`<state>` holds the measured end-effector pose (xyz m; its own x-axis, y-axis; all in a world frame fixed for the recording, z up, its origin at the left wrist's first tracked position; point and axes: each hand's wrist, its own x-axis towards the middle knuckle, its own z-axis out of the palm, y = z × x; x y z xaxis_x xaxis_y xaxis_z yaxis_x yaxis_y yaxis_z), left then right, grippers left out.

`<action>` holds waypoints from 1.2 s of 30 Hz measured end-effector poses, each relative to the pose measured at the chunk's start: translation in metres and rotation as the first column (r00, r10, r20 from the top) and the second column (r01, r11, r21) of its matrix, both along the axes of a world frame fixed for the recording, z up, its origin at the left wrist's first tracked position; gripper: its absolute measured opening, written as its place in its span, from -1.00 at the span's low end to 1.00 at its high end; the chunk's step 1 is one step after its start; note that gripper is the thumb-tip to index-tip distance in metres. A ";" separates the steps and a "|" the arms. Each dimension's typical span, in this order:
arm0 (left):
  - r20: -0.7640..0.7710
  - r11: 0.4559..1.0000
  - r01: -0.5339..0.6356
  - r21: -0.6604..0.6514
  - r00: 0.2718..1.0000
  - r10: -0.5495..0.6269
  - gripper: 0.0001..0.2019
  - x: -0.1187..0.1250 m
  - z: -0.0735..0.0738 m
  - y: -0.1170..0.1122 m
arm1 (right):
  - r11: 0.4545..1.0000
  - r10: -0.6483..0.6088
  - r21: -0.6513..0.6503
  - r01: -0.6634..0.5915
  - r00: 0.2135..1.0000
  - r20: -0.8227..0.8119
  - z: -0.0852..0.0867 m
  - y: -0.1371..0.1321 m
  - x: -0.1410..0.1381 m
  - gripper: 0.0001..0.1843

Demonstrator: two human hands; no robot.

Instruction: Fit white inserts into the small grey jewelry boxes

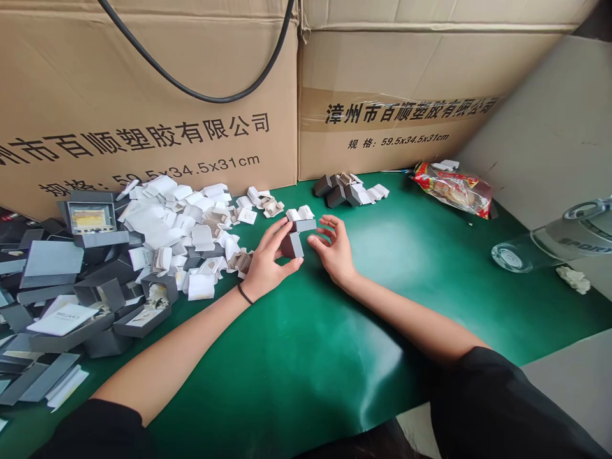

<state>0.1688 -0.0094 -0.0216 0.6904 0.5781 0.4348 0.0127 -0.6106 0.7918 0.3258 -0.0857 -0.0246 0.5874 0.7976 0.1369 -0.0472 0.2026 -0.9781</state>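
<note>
Holding a small grey box (293,245) in the left hand (266,262), half closed around it, with thumb at the near side and bent fingers at the far side, over the middle of the green table (392,312); cannot tell whether resting on it. Holding the right hand (335,252) just beside the box, apart from it, loosely cupped, with a gap between thumb and fingers and nothing visible in the grasp. Wearing a dark band (245,294) on the left wrist. Having a heap of white inserts (160,220) to the left, and past that a jumble of open boxes (52,260). Facing a few more dark boxes (336,196) near the cartons (201,70), with a food packet (454,189) and clear bottle (538,245) off to the right
</note>
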 end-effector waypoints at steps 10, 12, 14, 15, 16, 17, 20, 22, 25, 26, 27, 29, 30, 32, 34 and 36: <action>-0.001 0.844 0.108 0.524 0.992 -0.127 -0.49 -0.004 0.005 -0.001 | 0.820 0.474 0.077 -0.568 0.595 -0.649 0.001 -0.004 -0.004 -0.67; -0.026 0.847 0.145 0.511 0.988 -0.154 -0.51 -0.006 0.006 0.004 | 0.803 0.468 0.070 -0.591 0.554 -0.688 0.001 -0.006 -0.002 -0.66; -0.060 0.855 0.177 0.487 0.984 -0.169 -0.54 -0.009 0.007 0.008 | 0.780 0.474 0.076 -0.622 0.506 -0.721 0.001 -0.007 0.000 -0.64; -0.073 0.862 0.187 0.471 0.982 -0.173 -0.55 -0.010 0.007 0.009 | 0.766 0.481 0.080 -0.638 0.485 -0.730 0.001 -0.007 0.000 -0.64; -0.082 0.869 0.195 0.454 0.981 -0.177 -0.55 -0.010 0.008 0.009 | 0.755 0.487 0.081 -0.651 0.474 -0.734 0.002 -0.007 0.000 -0.62; -0.082 0.876 0.200 0.439 0.980 -0.182 -0.56 -0.011 0.009 0.009 | 0.752 0.487 0.076 -0.655 0.474 -0.733 0.003 -0.006 -0.001 -0.61; -0.068 0.893 0.214 0.396 0.977 -0.204 -0.59 -0.010 0.011 0.007 | 0.780 0.467 0.049 -0.624 0.529 -0.709 0.007 -0.004 -0.004 -0.59; -0.049 0.907 0.211 0.365 0.977 -0.208 -0.61 -0.009 0.010 0.006 | 0.817 0.440 0.041 -0.575 0.576 -0.689 0.009 -0.003 -0.006 -0.61; -0.016 0.928 0.157 0.339 0.987 -0.161 -0.65 -0.008 0.005 0.007 | 0.847 0.399 0.018 -0.532 0.612 -0.682 0.014 -0.002 -0.010 -0.66; -0.007 0.931 0.131 0.341 0.991 -0.137 -0.66 -0.008 0.003 0.007 | 0.851 0.386 0.001 -0.525 0.623 -0.680 0.016 -0.003 -0.011 -0.67; 0.002 0.932 0.107 0.347 0.993 -0.114 -0.66 -0.008 0.000 0.007 | 0.852 0.374 -0.022 -0.523 0.638 -0.673 0.017 -0.003 -0.012 -0.69; 0.015 0.928 0.068 0.365 0.997 -0.079 -0.67 -0.007 -0.003 0.007 | 0.851 0.358 -0.078 -0.519 0.682 -0.638 0.018 -0.003 -0.014 -0.74; 0.013 0.925 0.055 0.376 0.998 -0.065 -0.66 -0.007 -0.004 0.006 | 0.853 0.348 -0.107 -0.510 0.710 -0.612 0.017 -0.003 -0.015 -0.75; -0.001 0.915 0.031 0.402 0.999 -0.034 -0.67 -0.005 -0.005 0.005 | 0.866 0.319 -0.156 -0.474 0.767 -0.557 0.015 -0.002 -0.016 -0.75; -0.025 0.904 0.018 0.427 1.000 -0.008 -0.68 -0.004 -0.004 0.004 | 0.895 0.266 -0.184 -0.407 0.817 -0.512 0.012 -0.001 -0.017 -0.71; -0.044 0.899 0.010 0.439 0.999 0.011 -0.68 -0.004 -0.003 0.003 | 0.920 0.231 -0.163 -0.357 0.828 -0.510 0.011 -0.001 -0.016 -0.64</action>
